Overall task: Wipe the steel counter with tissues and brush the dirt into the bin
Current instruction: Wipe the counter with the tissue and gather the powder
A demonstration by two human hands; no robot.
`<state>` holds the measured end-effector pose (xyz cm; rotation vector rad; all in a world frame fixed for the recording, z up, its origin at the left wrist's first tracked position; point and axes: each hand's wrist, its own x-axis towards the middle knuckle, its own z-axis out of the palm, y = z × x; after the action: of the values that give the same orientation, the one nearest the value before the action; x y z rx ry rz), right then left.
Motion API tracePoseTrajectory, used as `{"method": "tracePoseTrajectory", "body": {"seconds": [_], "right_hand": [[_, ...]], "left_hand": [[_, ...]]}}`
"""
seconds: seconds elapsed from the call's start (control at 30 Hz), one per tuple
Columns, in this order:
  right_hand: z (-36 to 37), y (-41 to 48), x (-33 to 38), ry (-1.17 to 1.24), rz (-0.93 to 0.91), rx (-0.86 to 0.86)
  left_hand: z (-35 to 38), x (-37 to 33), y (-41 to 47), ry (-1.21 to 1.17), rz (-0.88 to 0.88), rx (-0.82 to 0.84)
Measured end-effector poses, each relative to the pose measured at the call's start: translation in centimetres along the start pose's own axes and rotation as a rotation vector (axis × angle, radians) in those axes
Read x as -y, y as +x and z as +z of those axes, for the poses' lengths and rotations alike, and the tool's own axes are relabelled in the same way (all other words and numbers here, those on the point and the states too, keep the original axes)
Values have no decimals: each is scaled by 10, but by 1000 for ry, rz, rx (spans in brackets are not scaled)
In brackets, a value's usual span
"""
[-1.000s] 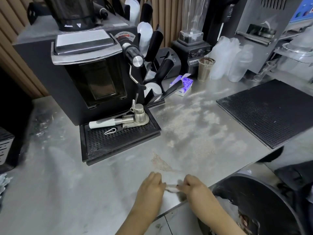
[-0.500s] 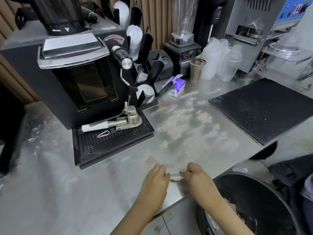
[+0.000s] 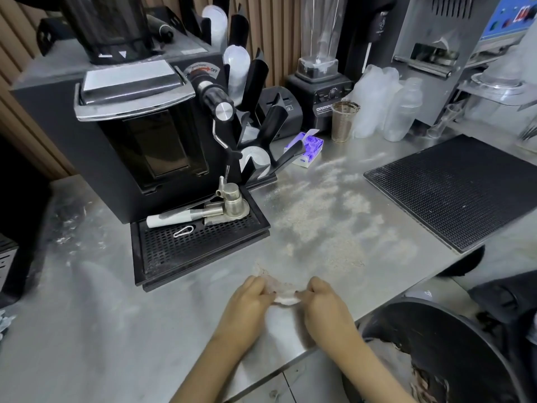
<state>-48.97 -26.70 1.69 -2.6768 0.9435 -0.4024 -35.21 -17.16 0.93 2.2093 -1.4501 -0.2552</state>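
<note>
Pinching a small pale tissue [image 3: 286,298] between them, the left hand [image 3: 250,301] and right hand [image 3: 325,302] sit close together at the near edge of the steel desk [image 3: 87,330]. Each grip is curled tight on one end of the wad. The tissue lies just beside a little brown heap [image 3: 261,269], and the wide pale dirt [image 3: 313,210] spreads beyond it, between the drip tray [image 3: 200,245] and the black bar mat [image 3: 453,190].

To my eye the tissue wants folding into a flat pad first. It should then be pressed down and drawn in long strokes toward the desk's edge over the bin [image 3: 441,338], so the powder is not scattered sideways.

The bin stands below the desk's corner on the right, with brownish and pale crumpled waste [image 3: 427,382] low inside. The metal cup [image 3: 344,120] at the back has a brown-stained rim, and I cannot tell what it holds. The blender jar [image 3: 319,27] looks empty.
</note>
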Motion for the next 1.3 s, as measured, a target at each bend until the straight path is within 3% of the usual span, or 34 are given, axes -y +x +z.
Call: {"method": "tracePoseTrajectory", "body": {"seconds": [0.13, 0.33, 0.4, 0.7, 0.83, 1.03, 1.23, 1.3], "right_hand": [[29, -11, 48, -75, -77, 163], [58, 6, 91, -131, -64, 192], [61, 11, 88, -170, -17, 153], [42, 28, 30, -157, 191, 31], [40, 12, 30, -106, 120, 44], [46, -21, 20, -103, 24, 241], [22, 14, -8, -159, 126, 96], [11, 22, -13, -113, 101, 108]], "left_hand": [[-17, 65, -21, 100, 120, 54], [-29, 74, -4, -384, -364, 47], [-25, 65, 12, -449, -399, 40], [0, 6, 91, -270, -217, 209], [-10, 15, 56, -210, -191, 135], [4, 24, -8, -245, -238, 79], [20, -1, 49, -62, -53, -6], [21, -11, 64, -68, -41, 55]]}}
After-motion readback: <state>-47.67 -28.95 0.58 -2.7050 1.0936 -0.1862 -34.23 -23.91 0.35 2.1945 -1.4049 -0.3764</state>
